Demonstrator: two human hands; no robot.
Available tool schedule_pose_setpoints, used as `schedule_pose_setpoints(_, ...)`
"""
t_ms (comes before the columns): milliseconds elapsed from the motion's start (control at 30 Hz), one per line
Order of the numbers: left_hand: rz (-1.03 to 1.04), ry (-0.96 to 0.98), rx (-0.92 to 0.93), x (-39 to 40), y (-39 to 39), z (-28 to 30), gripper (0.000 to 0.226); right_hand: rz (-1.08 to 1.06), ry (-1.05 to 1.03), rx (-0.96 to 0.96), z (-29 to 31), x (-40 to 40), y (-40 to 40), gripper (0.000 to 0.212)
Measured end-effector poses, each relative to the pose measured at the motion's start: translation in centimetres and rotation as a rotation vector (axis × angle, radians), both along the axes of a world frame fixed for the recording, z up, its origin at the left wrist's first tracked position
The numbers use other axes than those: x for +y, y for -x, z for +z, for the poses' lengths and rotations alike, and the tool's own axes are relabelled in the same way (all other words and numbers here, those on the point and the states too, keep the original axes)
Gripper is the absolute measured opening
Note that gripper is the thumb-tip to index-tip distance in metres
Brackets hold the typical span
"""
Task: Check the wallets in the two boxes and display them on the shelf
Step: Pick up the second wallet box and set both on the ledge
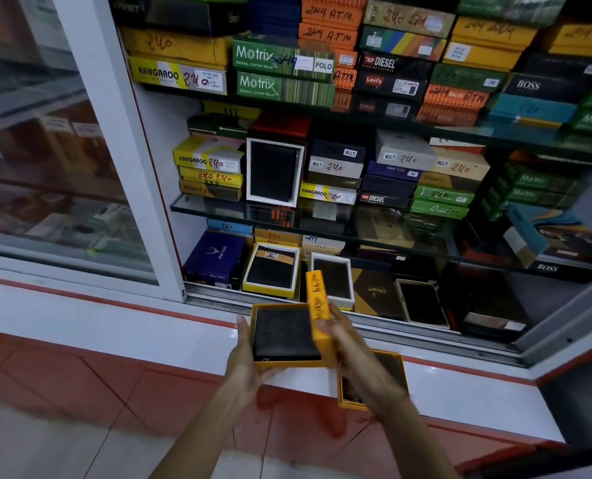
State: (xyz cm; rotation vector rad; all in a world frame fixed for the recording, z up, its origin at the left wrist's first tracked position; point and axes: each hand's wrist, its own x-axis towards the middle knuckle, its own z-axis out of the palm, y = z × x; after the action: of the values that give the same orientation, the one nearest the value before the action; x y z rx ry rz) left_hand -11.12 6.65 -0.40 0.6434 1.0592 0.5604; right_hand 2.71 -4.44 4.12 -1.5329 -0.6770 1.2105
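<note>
My left hand [244, 357] holds an open yellow box [289, 364] from below and from its left side. A black wallet [282, 335] lies flat inside it. My right hand [348, 347] grips the box's yellow lid [317, 299], which stands on edge along the box's right side. A second open yellow box [396, 369] sits on the white ledge [115, 326] under my right wrist, partly hidden by it. Both hands are in front of the open display cabinet, just below its bottom shelf [287, 299].
The cabinet holds glass shelves [191, 205] stacked with many coloured wallet boxes. Several open boxes show black wallets on the bottom shelf and one [274, 171] stands upright on the middle shelf. A sliding glass door [46, 150] stands at the left. Red and white tiles lie below the ledge.
</note>
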Motion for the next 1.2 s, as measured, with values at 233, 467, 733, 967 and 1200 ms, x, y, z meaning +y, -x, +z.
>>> schedule_pose_setpoints(233, -0.122, -0.077, 0.145, 0.4, -0.9, -0.2, 0.05, -0.051, -0.112, 0.677, -3.1, -1.5, -1.2, 0.082)
schedule_pose_setpoints(467, -0.184, -0.099, 0.182, 1.1, 0.8, -1.0, 0.032, -0.164, -0.073, 0.537, -5.9, -2.6, -1.3, 0.04)
schedule_pose_setpoints(733, -0.054, -0.259, 0.314, 0.0, 1.5, -2.9, 0.033, -0.41, 0.037, -0.302, -7.9, -1.9, 0.6, 0.024)
schedule_pose_setpoints(967, -0.04, -0.356, 0.455, 0.0, 2.1, -3.8, 0.033, -0.378, 0.107, -0.703, -8.4, -1.7, 2.4, 0.023)
schedule_pose_setpoints(1200, -0.41, -0.607, 0.727, -0.7, 0.6, -4.0, 0.032, -0.259, 0.379, -0.716, -9.0, 0.3, 3.7, 0.024)
